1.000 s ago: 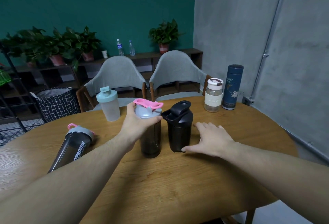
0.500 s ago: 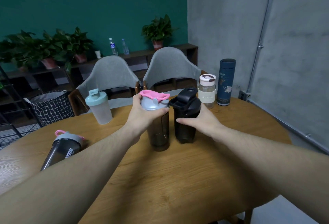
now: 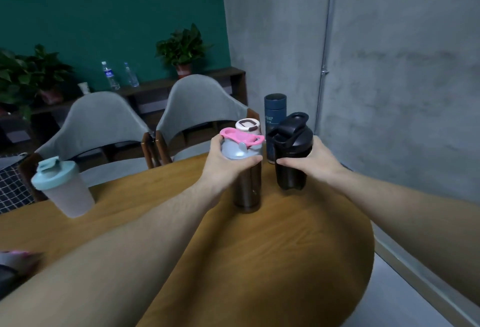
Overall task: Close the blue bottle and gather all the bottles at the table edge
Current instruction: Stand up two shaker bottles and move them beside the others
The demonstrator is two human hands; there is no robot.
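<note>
My left hand point(image 3: 223, 168) grips the grey-and-pink lid of a dark shaker bottle point(image 3: 246, 183). My right hand point(image 3: 317, 163) holds a black shaker bottle point(image 3: 291, 155) just to its right, lifted off the wooden table point(image 3: 272, 248). Behind them, at the far table edge, stand a dark blue flask point(image 3: 274, 111) with its cap on and a glass bottle with a white lid point(image 3: 248, 125), mostly hidden. A frosted shaker with a pale blue lid point(image 3: 62, 186) stands at the left. Another pink-lidded shaker point(image 3: 15, 261) lies at the left frame edge.
Two grey chairs point(image 3: 197, 111) stand behind the table. A concrete wall point(image 3: 389, 67) runs along the right, close to the table's rounded end. A shelf with potted plants point(image 3: 181, 48) and water bottles lines the green back wall.
Both hands have carried their shakers up and to the right, toward the blue flask and glass bottle. My right hand, flat on the table a second ago, now grips the black shaker.
</note>
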